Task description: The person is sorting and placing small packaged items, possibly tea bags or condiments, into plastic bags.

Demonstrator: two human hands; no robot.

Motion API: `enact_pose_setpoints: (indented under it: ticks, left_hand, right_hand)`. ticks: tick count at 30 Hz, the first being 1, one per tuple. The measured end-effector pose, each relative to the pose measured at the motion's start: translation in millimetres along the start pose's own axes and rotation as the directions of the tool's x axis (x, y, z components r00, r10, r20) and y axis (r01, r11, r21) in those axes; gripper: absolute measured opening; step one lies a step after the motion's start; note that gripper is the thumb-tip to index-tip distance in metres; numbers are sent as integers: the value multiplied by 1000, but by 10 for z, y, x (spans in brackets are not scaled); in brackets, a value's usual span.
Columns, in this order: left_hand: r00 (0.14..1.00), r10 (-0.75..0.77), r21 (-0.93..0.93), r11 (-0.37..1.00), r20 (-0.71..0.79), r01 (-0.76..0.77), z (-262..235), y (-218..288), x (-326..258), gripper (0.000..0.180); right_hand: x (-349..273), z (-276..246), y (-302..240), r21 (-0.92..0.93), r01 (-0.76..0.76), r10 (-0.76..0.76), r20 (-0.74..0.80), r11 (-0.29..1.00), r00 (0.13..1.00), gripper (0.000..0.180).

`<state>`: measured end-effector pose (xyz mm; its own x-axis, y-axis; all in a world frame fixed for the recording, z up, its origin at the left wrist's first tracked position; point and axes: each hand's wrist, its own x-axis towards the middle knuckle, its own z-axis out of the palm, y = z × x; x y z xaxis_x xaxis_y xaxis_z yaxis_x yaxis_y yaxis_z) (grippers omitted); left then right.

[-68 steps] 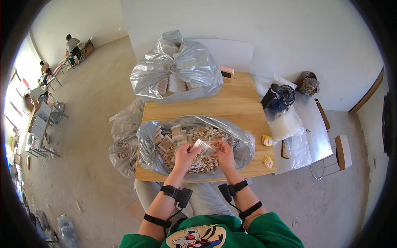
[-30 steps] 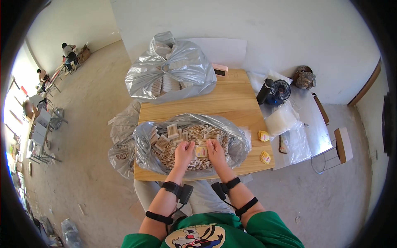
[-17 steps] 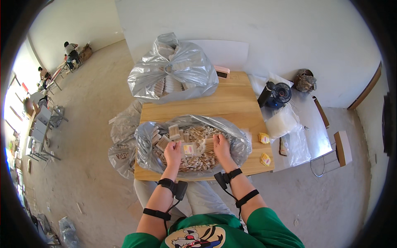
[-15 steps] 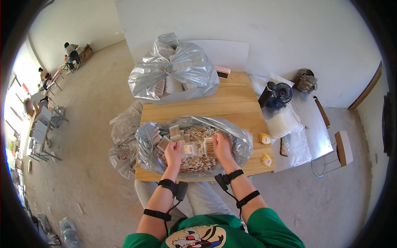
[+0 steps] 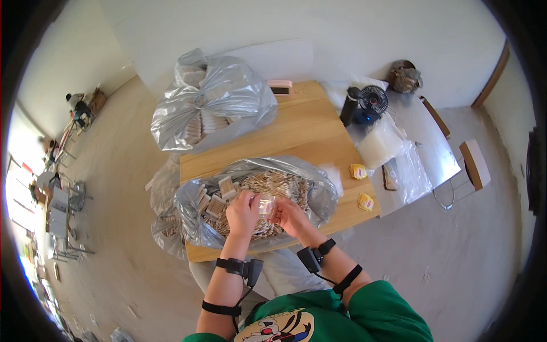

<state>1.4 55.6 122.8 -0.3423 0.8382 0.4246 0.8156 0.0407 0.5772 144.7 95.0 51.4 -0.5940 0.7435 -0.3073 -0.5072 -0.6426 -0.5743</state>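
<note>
Over an open silver plastic bag full of loose wooden-stick cotton swabs, my hands meet at a small clear plastic packet with a pale label. My left hand grips the packet's left side between thumb and fingers. On its right side, the fingers of my right hand are bent against the packet's edge. Whether swabs are in my right hand or inside the packet I cannot make out. Neat bundles of cotton swabs lie left of my left hand, inside the bag.
A tied silver bag of swab bundles stands at the wooden table's back, beside a pink-framed box. Two yellow packs lie at the right edge. A side table holds a fan and clear plastic bags. Other people sit far left.
My right hand has moved left from the swabs to the packet; the swab bundle it held no longer shows. The packet is raised and tilted. The whole view has turned slightly.
</note>
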Motion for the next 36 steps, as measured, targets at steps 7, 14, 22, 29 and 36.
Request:
enact_pose_setpoints:
  ticks: [7, 14, 22, 29, 36]
  left_hand:
    - [998, 17, -47, 999, -60, -20, 22, 114, 69, 18]
    - [993, -99, -186, 979, -60, 87, 70, 40, 135, 23]
    - [940, -333, -320, 885, 68, 337, 91, -167, 17, 33]
    - [949, -277, -489, 813, 150, 315, 362, -22, -63, 34]
    - [929, -228, -501, 790, 293, 352, 389, 495, -94, 29]
  right_hand:
    - [-144, -50, -99, 42, -10, 9, 35, 999, 999, 14]
    - [-361, -163, -232, -299, 77, -93, -37, 951, 995, 13]
    - [-992, -960, -1312, -570, 301, -545, -323, 765, 774, 19]
    - [-972, -2161, -1328, -891, -409, -753, -406, 198, 519, 25]
    - [-997, -1637, -1315, -907, -420, -879, -200, 0, 432, 22]
